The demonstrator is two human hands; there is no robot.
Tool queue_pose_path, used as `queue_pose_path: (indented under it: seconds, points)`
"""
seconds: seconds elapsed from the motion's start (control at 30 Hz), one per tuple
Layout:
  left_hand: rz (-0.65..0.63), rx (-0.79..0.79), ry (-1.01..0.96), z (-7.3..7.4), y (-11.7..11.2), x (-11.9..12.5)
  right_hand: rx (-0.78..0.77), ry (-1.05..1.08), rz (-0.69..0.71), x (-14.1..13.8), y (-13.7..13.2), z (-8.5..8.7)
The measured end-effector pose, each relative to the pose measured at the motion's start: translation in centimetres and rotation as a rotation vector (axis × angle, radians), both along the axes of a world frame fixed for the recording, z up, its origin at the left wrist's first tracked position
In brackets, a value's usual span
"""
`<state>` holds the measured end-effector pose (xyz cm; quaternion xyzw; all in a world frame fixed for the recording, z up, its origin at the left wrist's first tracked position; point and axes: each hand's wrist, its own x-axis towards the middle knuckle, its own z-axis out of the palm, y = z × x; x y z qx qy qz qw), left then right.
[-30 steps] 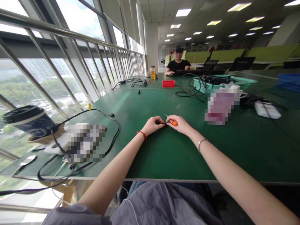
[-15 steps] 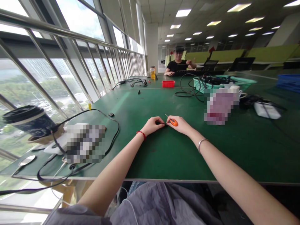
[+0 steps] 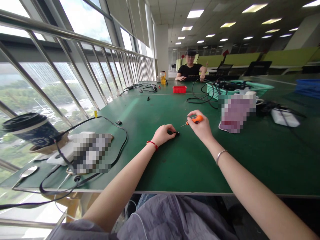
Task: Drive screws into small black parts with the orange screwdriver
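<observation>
My left hand [image 3: 163, 134] rests on the green table and pinches a small black part [image 3: 177, 133], whose kind is too small to make out. In my right hand [image 3: 200, 126] is a screwdriver [image 3: 197, 118] with an orange and black handle. Its thin metal shaft points left and slightly down, and the tip is just above and right of the black part, apart from it. Another small black piece [image 3: 118, 122] lies to the left of my left hand.
On the left stand a lidded paper cup [image 3: 32, 130] and a phone-like object [image 3: 92, 151] among looped black cables. Further back are a red box [image 3: 179, 89], a jar [image 3: 163, 78] and a teal basket [image 3: 260, 87] of cables. A co-worker [image 3: 191, 68] sits at the far end.
My right hand has moved up and right, taking the screwdriver away from the black part. My left hand stays nearly in place. The co-worker's raised hand has come down.
</observation>
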<state>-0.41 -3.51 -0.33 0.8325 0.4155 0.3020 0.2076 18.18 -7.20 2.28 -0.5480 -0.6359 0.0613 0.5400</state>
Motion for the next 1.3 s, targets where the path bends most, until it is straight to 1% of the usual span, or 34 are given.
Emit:
queue_pose_path:
  seconds: [0.03,0.1,0.2,0.27,0.33,0.4,0.43,0.63,1.0,1.13,1.3]
  points:
    - [0.003,0.007,0.003,-0.1,0.0,0.0,0.032,0.044,-0.007,-0.1,-0.3,0.3]
    - [0.004,0.019,0.003,-0.2,0.0,0.1,0.092,0.095,0.033,-0.4,-0.7,0.8]
    - [0.007,0.023,0.002,-0.3,0.1,0.1,0.153,0.097,0.096,-1.0,-1.4,1.2]
    - [0.01,0.018,0.003,-0.4,0.2,0.1,0.18,0.096,0.068,-1.2,-1.8,1.4]
    - [0.008,0.016,0.002,-0.3,0.2,0.1,0.197,0.108,0.003,-1.4,-2.0,1.5]
    - [0.003,0.018,0.0,-0.3,0.2,0.1,0.201,0.116,-0.043,-1.5,-2.1,1.4]
    - [0.002,0.019,0.0,-0.3,0.2,0.1,0.198,0.113,-0.045,-1.5,-2.1,1.4]
    - [0.007,0.017,-0.002,-0.5,0.2,0.1,0.128,0.014,0.088,-1.9,-2.0,0.9]
    - [0.006,0.021,0.005,-0.3,0.1,0.1,0.133,0.014,0.117,-2.0,-1.8,0.7]
    - [0.0,0.069,0.016,-0.3,0.0,0.2,0.139,0.002,0.123,-1.9,-1.9,0.6]
    - [0.019,0.189,0.085,-0.4,-0.3,0.6,0.135,-0.038,0.077,-2.0,-2.2,1.0]
